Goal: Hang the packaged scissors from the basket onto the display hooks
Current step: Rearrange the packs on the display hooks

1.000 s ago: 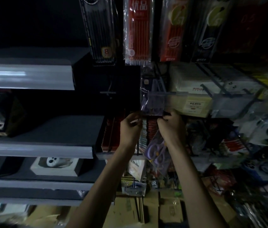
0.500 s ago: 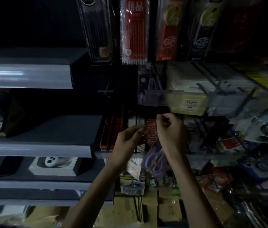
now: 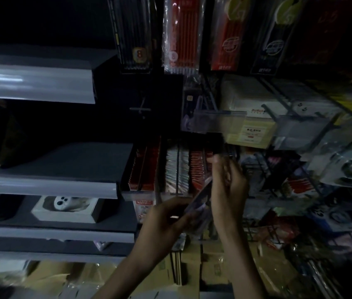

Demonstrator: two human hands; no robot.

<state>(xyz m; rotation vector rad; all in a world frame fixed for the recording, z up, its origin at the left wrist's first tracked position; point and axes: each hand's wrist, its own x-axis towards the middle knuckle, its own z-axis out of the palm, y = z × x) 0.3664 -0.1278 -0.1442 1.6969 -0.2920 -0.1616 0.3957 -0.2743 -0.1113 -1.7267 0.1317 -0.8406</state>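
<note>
A clear packet of purple scissors (image 3: 199,198) hangs tilted and edge-on between my hands, below the display hook. My right hand (image 3: 228,186) pinches its upper part, fingertips raised near a dark hook tip (image 3: 226,156). My left hand (image 3: 166,219) grips the packet's lower end from the left. Above, a display hook with a clear price-tag holder (image 3: 214,124) sticks out, with another purple scissors packet (image 3: 189,123) hanging behind it. The basket is out of view. The scene is dim and blurred.
Grey shelves (image 3: 47,186) run along the left, one holding a white boxed item (image 3: 64,207). Pen packs (image 3: 180,37) hang above. Wire hooks with packaged goods (image 3: 326,169) crowd the right. Red boxes (image 3: 147,169) stand behind my hands; cardboard cartons (image 3: 192,266) sit below.
Both hands have come down from the tag holder. My left hand dropped furthest and now grips the packet's lower end. The packet has turned edge-on.
</note>
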